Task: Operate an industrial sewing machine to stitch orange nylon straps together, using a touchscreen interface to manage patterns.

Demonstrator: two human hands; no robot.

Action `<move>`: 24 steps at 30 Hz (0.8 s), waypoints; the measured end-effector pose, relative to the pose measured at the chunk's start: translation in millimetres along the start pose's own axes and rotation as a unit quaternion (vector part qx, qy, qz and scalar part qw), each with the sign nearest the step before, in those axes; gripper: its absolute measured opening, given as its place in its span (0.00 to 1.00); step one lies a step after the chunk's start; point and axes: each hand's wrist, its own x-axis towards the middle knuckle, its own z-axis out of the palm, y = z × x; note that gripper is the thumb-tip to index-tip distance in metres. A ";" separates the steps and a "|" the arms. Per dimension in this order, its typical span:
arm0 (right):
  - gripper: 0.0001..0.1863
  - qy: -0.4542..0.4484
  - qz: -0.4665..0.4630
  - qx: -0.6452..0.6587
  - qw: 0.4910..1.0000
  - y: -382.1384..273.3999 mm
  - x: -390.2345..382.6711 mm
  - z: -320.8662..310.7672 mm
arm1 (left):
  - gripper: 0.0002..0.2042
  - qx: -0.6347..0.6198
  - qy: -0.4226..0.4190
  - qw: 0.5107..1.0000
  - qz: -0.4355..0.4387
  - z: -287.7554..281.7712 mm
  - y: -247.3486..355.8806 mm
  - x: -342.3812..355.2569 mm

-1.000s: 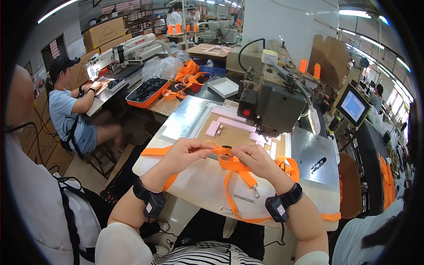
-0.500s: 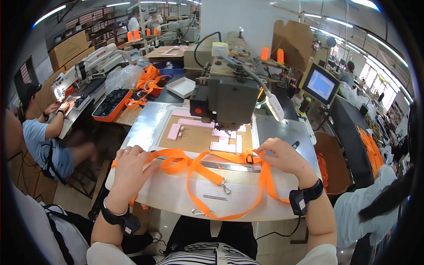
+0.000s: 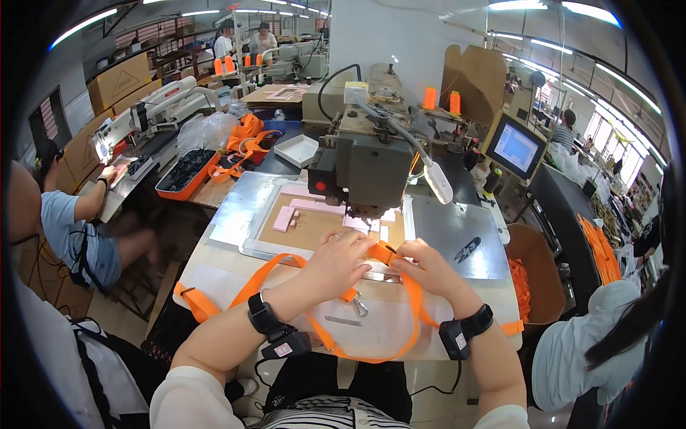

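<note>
An orange webbing strap (image 3: 251, 286) lies in loops across the pale front of the sewing table. My left hand (image 3: 334, 266) has its fingers closed at the strap's folded part, just in front of the machine head. Right beside it, my right hand (image 3: 427, 266) pinches the same strap close to a small black buckle, which the fingers partly cover. A metal snap hook (image 3: 360, 307) on a strap end rests below my left hand. Beyond both hands lies a brown template board (image 3: 286, 236) with pink pieces (image 3: 285, 218) in a clear-edged frame.
The dark sewing machine head (image 3: 368, 168) overhangs the template, with a lamp (image 3: 438, 183) at its right. A thin grey strip (image 3: 343, 321) lies near the table front. A screen (image 3: 514, 146) stands right, above a brown bin (image 3: 547, 268). A co-worker (image 3: 71, 214) sits at left.
My left hand has moved right and forward, from the strap's left stretch to beside my right hand. My right hand has shifted slightly nearer. The strap's left part has dropped onto the table.
</note>
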 end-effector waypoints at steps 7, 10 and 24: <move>0.09 0.039 -0.018 0.013 0.999 -4.4 3.6 1.2 | 0.09 -0.166 -0.015 0.980 -0.113 -5.4 -1.7 6.9; 0.08 0.063 -0.027 -0.003 0.998 -6.6 4.1 5.2 | 0.07 -0.201 0.010 0.974 -0.103 -3.9 -6.2 2.6; 0.06 0.121 -0.068 -0.078 0.987 -14.3 5.1 13.9 | 0.06 -0.133 0.061 0.986 -0.077 -12.0 -7.7 -6.3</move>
